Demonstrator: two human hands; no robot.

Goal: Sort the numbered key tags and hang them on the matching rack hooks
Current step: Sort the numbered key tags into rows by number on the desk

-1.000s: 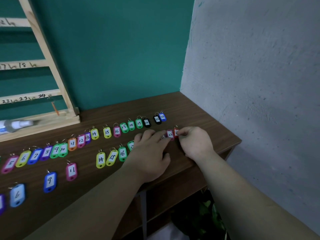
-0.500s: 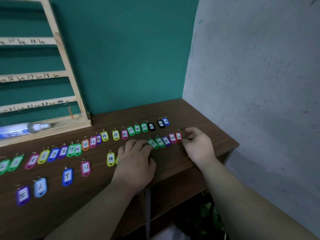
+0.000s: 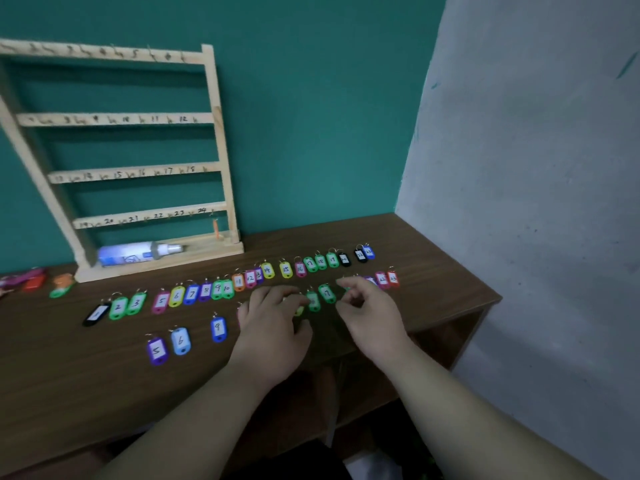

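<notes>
Left grip (image 3: 273, 320) spread flat, empty; right grip (image 3: 370, 306) loosely curled, empty; green tag 17 (image 3: 326, 292) between them.

Dim, soft blur, wide-angle edge bending

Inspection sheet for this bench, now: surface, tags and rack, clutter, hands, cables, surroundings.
Surface: brown wooden table, set in a corner.
Job's things: numbered tags lie in a long back row and a broken front row; rack shows no hung tags, only an orange thing under 24.
Clutter: tube on the rack's base; loose tags at far left.
Hands: left hand flat on front-row tags; right hand has its fingers curled over that row, hold unclear.
Cables: nothing seen.
Surroundings: teal wall behind, grey wall at right.
</notes>
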